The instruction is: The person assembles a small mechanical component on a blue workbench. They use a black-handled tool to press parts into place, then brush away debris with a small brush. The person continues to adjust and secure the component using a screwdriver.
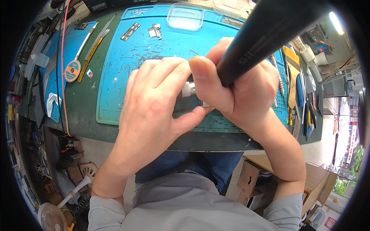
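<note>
Left hand (154, 92): is arching over the near half of the blue mat (115, 57), thumb and fingers bending around a silvery ridged piece (188, 89); whether they are clamping it I cannot tell, the fingertips being partly hidden.
Right hand (246, 88): is closing its fingers around the lower end of a black cylindrical tool (266, 34), which is rising toward the far right.
Silvery piece: is showing between the two hands, above the mat.
Far mat: is carrying two small metal parts (155, 31) and a clear tray (169, 17).
Bench (88, 102), left: is holding an orange spool (72, 71) beside a yellow cutter (85, 68).
</note>
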`<state>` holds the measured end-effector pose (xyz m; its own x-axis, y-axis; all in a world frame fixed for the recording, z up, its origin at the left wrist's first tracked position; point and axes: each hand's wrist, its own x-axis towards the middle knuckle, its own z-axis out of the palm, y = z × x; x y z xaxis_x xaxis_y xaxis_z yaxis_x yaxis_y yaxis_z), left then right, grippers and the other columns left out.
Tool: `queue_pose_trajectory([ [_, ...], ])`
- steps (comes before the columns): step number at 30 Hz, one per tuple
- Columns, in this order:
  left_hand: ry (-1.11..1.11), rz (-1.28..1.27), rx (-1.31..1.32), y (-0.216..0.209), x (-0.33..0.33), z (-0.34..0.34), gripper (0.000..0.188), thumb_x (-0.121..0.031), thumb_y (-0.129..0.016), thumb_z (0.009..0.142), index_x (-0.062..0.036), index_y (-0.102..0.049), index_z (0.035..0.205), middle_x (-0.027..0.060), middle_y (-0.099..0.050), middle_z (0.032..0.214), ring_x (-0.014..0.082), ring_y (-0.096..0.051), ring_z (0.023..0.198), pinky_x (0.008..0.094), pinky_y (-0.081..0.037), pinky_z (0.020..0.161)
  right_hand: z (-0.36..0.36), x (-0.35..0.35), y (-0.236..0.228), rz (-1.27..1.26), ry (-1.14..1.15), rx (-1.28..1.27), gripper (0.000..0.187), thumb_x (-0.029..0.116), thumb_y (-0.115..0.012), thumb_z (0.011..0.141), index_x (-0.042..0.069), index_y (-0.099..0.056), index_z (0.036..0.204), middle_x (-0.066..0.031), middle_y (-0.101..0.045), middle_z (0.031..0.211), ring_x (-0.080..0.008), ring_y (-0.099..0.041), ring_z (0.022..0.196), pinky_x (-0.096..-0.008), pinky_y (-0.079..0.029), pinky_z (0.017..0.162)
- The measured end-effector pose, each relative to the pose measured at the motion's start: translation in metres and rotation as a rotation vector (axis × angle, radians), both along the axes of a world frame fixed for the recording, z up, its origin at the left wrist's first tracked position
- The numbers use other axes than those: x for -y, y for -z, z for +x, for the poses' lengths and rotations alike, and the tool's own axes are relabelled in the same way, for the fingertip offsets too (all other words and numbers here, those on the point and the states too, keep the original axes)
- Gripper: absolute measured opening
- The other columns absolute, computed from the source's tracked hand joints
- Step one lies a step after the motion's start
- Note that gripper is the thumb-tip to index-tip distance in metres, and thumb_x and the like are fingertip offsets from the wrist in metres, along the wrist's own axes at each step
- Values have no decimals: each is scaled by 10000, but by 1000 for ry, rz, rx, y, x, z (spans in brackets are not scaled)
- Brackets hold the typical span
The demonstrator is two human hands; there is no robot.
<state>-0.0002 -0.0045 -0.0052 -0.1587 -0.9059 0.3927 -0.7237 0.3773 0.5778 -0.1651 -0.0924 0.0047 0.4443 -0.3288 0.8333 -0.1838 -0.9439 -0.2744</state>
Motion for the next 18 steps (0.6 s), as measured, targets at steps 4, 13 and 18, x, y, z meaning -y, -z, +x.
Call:
queue_pose_trajectory([
  [4,-7,8,0,-1,-1,0,429,-106,-864,733,-12,-710,1121,154,-677,1227,373,-596,1235,463,-457,1070,0,0,0,-15,-2,-3,208,119,-805,964,25,-667,840,-11,-625,639,-113,-564,503,-247,-396,474],
  [13,2,-2,1,0,0,1,421,-103,-861,727,-12,-708,1108,156,-676,1226,374,-602,1229,461,-458,1071,0,-1,0,5,-3,2,198,105,-797,966,26,-666,839,-10,-624,638,-114,-562,502,-249,-397,477],
  [18,-4,-2,7,0,0,0,422,-114,-868,729,-11,-707,1105,153,-674,1216,372,-602,1220,456,-462,1061,-1,0,-1,9,-5,-7,202,103,-794,968,27,-664,834,-11,-623,638,-116,-562,504,-251,-397,480],
])
